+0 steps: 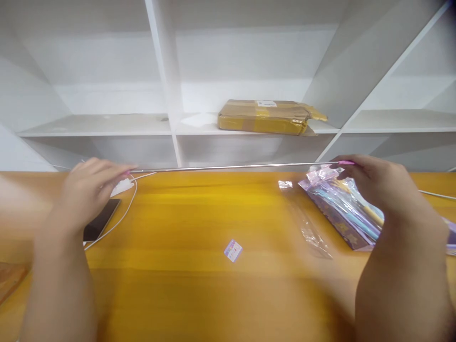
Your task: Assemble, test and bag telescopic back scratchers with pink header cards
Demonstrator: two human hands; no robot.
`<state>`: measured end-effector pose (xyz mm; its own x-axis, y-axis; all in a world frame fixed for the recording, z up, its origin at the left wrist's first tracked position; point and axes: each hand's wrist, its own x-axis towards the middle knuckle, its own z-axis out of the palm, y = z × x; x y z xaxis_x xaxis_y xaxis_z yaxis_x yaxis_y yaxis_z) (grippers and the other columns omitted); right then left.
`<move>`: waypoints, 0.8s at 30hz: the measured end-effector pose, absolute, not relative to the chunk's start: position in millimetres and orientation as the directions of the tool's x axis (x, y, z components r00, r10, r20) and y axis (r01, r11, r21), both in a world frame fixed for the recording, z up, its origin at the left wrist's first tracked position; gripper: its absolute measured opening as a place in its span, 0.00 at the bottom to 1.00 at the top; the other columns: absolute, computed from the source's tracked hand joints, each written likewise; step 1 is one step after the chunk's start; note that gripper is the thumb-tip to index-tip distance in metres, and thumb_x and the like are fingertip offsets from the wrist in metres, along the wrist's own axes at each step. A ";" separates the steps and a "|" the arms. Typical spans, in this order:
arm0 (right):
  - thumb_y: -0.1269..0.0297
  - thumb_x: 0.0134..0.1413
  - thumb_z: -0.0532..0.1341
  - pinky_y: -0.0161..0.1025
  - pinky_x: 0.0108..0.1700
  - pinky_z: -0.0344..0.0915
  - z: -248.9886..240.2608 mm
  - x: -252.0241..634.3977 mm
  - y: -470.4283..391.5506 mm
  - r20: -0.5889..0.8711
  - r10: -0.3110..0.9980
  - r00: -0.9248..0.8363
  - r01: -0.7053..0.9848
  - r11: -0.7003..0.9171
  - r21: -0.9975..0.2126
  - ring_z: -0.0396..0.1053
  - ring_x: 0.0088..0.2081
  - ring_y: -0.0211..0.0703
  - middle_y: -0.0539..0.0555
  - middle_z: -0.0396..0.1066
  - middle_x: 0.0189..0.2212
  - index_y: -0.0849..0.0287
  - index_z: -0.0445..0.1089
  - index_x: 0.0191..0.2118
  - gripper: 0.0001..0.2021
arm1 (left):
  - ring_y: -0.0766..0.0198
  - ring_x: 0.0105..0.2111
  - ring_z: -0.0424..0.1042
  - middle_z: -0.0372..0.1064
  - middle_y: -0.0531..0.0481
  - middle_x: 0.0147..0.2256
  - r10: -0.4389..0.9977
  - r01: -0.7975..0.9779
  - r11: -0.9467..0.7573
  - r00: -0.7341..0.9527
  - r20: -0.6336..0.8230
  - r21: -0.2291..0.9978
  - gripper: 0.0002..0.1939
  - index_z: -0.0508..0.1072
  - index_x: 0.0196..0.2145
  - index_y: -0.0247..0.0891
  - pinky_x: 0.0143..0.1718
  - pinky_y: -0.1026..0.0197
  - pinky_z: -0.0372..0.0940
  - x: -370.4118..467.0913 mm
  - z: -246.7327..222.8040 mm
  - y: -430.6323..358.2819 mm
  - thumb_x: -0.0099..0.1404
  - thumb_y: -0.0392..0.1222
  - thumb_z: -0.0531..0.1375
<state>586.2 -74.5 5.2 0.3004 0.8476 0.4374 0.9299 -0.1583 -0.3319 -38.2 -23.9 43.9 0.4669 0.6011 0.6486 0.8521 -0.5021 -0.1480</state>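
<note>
A long, thin silver rod [231, 166] with a pink piece at each end stretches level across the view, above the back of the table. Around its left end my left hand [93, 185] is closed, with a bit of pink showing at the fingertips. My right hand [374, 178] pinches the rod's other end, where a pink tip sticks out by the thumb and forefinger. Both hands are somewhat blurred. Below the right hand lies an open purple box [342, 216] of plastic-wrapped items, partly hidden by that hand and forearm.
A small printed card [233, 250] and a clear plastic sleeve [311, 232] lie on the wooden table [178, 294]. To the left are a phone [102, 221], a white cable [131, 202] and a white plug-like piece [121, 187]. Behind, a taped cardboard parcel [263, 117] rests on white shelving [124, 124].
</note>
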 end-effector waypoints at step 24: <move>0.66 0.65 0.54 0.40 0.45 0.65 12.4 578.8 -75.1 0.651 0.730 0.206 0.974 -0.093 -0.204 0.77 0.41 0.47 0.57 0.80 0.38 0.53 0.77 0.51 0.16 | 0.58 0.44 0.75 0.80 0.52 0.42 0.614 0.866 -0.494 0.407 0.676 -0.073 0.13 0.79 0.54 0.51 0.46 0.56 0.68 -37.1 50.8 -40.8 0.77 0.43 0.57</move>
